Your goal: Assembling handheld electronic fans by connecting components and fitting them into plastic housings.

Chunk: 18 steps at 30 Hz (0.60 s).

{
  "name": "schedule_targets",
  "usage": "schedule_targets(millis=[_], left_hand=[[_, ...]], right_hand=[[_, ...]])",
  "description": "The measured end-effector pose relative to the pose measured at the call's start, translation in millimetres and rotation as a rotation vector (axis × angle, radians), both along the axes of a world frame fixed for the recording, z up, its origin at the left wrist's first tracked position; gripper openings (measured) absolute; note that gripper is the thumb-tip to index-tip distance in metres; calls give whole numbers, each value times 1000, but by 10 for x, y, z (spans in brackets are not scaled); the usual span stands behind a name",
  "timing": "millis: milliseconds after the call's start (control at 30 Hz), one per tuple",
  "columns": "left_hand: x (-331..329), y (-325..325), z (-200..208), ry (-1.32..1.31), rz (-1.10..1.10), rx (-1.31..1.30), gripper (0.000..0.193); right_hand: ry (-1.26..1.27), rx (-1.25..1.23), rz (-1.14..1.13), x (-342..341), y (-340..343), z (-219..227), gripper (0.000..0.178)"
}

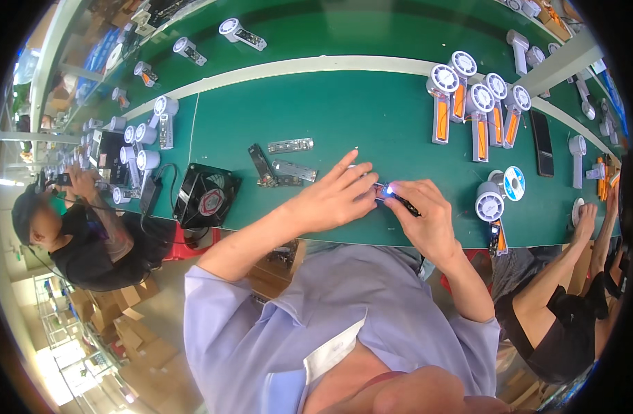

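Note:
A slim dark circuit board (pixel 404 204) with a bright bluish-white light at one end is pinched in my right hand (pixel 427 214). My left hand (pixel 340 193) closes around the lit end from the other side, its index finger stretched forward. What the left fingers grip is mostly hidden behind them; a bit of pale casing shows at their tips. Beyond my left hand lie several loose circuit boards in grey or black holders: a grey one (pixel 291 145), a dark one (pixel 260 162) and another grey one (pixel 294 170).
A square black cooling fan (pixel 206 195) stands at the left front edge. Handheld fans with orange cells (pixel 480 124) cluster at the far right, near a phone (pixel 541 143) and a solder spool (pixel 514 183). Another handheld fan (pixel 490 205) lies closer. Co-workers sit on both sides.

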<state>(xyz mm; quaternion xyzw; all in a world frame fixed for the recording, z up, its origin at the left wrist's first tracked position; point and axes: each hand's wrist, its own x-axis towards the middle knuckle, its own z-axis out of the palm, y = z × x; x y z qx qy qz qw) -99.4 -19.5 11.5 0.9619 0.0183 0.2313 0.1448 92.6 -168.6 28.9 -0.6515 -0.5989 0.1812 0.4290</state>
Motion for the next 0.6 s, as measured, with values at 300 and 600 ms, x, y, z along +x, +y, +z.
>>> schedule_targets(millis=[300,600], left_hand=[[41,126,12,122,-120,18,23],[95,90,97,88,-44,-362,45]], right_hand=[[31,3,-71,-46,5,-17,23],[-57,79,50,-52,132,-139,25]])
